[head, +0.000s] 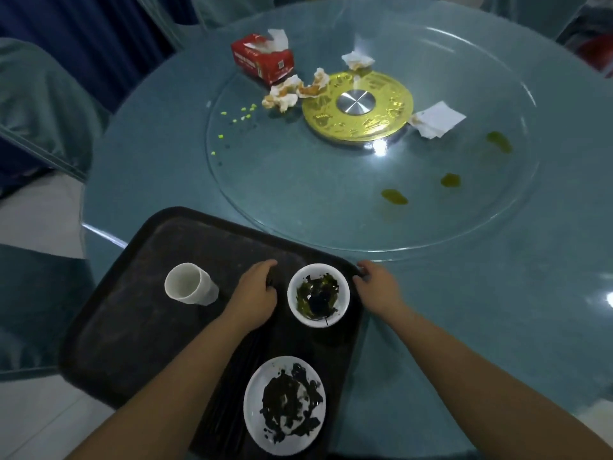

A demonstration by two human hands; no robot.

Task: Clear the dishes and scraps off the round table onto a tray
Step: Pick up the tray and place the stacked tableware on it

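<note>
Just below centre frame, the tray [126,327] was gripped at its rim by the right hand [378,288]. Left of the bowl [318,295], the left hand [255,295] was curled; its hold could not be told.

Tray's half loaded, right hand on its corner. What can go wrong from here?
1. The tray seems to overhang the table edge on its left and near sides, with the plate near that end. A tug from the right hand gripping its far corner could tip it.
2. The bowl and cup sit loose and could slide.
3. The crumpled tissues lie far out on the turntable; reaching over could knock the bowl.
</note>
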